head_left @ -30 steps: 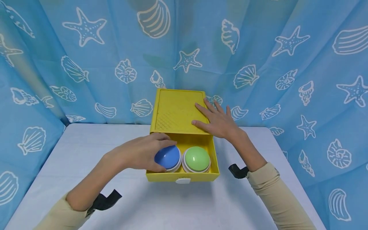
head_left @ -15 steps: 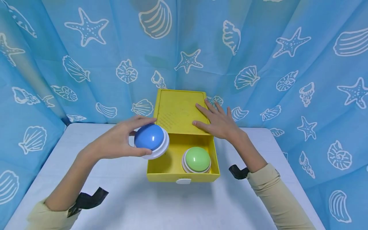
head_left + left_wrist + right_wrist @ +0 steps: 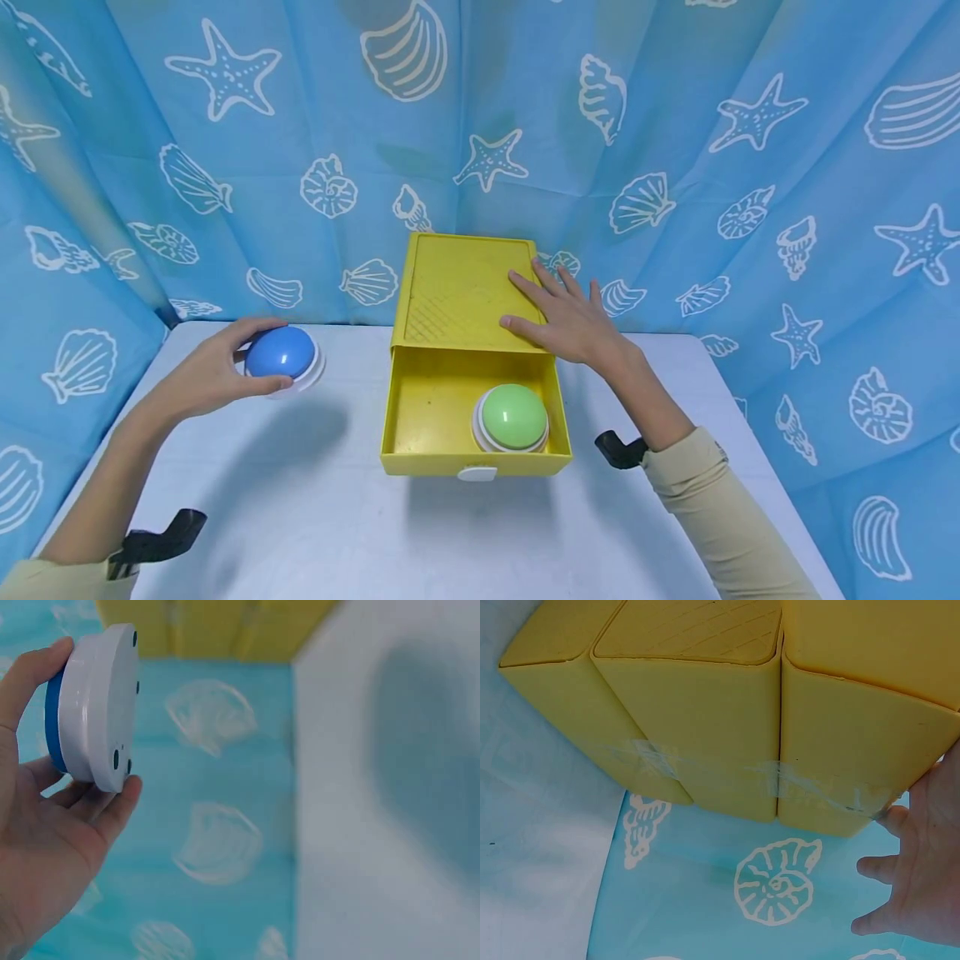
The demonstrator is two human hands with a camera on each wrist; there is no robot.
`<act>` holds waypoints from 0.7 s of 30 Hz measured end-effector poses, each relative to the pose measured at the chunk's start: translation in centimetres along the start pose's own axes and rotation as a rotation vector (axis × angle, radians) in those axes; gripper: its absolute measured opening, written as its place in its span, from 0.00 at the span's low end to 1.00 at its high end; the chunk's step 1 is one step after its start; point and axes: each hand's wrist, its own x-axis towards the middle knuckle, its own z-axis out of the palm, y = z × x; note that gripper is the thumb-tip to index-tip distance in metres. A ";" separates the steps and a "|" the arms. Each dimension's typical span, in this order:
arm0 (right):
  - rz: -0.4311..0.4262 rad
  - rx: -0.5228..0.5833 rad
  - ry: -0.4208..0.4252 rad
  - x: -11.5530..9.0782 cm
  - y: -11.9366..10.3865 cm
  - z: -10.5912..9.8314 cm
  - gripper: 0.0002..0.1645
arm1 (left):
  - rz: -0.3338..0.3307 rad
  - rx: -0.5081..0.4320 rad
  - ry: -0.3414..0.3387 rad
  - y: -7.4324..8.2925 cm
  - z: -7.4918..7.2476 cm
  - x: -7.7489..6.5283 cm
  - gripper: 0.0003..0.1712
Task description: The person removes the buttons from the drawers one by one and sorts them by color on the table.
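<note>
My left hand [image 3: 198, 375] grips a blue dome push button [image 3: 281, 353] with a white round base, off to the left above the table. Its shadow falls apart from it on the cloth. In the left wrist view the thumb and fingers hold the base [image 3: 97, 712] by its rim, its flat underside with small dark feet showing. My right hand [image 3: 573, 323] lies with spread fingers on the right edge of a yellow drawer box [image 3: 468, 287]. The drawer [image 3: 427, 404] is pulled out. A similar green push button [image 3: 514, 417] sits in its right half.
The table [image 3: 480, 542] has a white cover. Blue curtains [image 3: 675, 108] with shell and starfish prints stand behind and at both sides. A white pull tab [image 3: 477, 473] marks the drawer front. Clear tape [image 3: 780, 776] runs across the box's yellow sections in the right wrist view.
My left hand has lifted the blue push button out of the drawer's left half and carried it left, beyond the box. My right hand has stayed on the box.
</note>
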 end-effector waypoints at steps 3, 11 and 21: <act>-0.001 -0.004 0.003 0.0 0.1 0.0 0.50 | -0.066 0.003 -0.011 -2.8 -0.2 -0.1 0.50; -0.005 0.002 0.008 -0.1 0.3 0.1 0.50 | -0.187 0.006 -0.046 -8.8 -0.5 -0.2 0.52; -0.010 0.009 0.007 -0.1 0.3 0.1 0.49 | -0.306 0.006 -0.115 -12.9 -0.6 -0.1 0.56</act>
